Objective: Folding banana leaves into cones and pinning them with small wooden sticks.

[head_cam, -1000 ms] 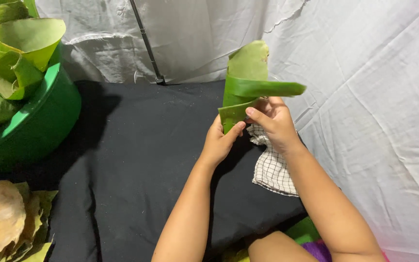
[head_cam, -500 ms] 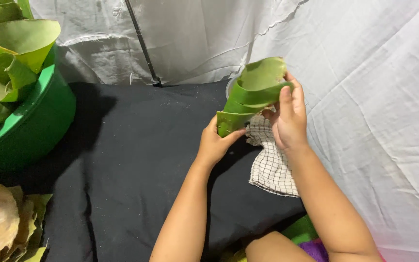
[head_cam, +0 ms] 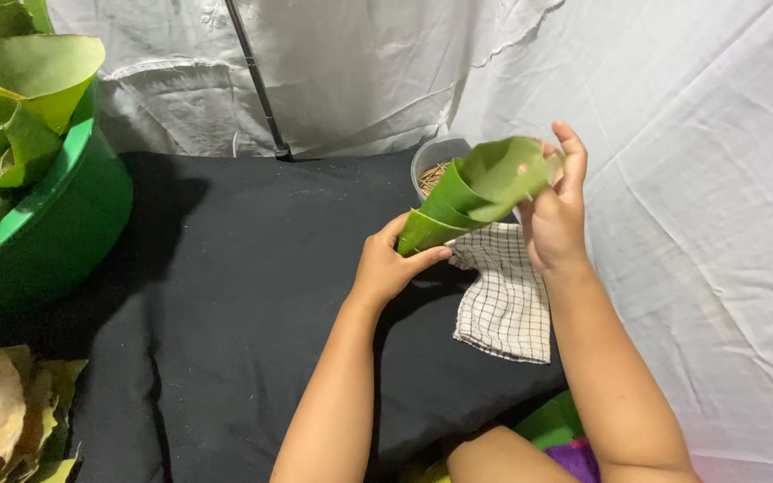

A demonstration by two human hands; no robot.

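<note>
Both hands hold a green leaf cone (head_cam: 476, 192) above a black cloth (head_cam: 225, 295). The left hand (head_cam: 391, 264) pinches the cone's narrow tip, and the right hand (head_cam: 555, 215) wraps its wide open end, fingers upright. Under them lies a checked white cloth (head_cam: 503, 300). Just behind the cone sits a clear tub (head_cam: 431, 161) of thin sticks. Far left, a green tub (head_cam: 55, 224) holds more rolled leaves (head_cam: 20, 89). Dried leaves (head_cam: 2, 411) lie at near left.
</note>
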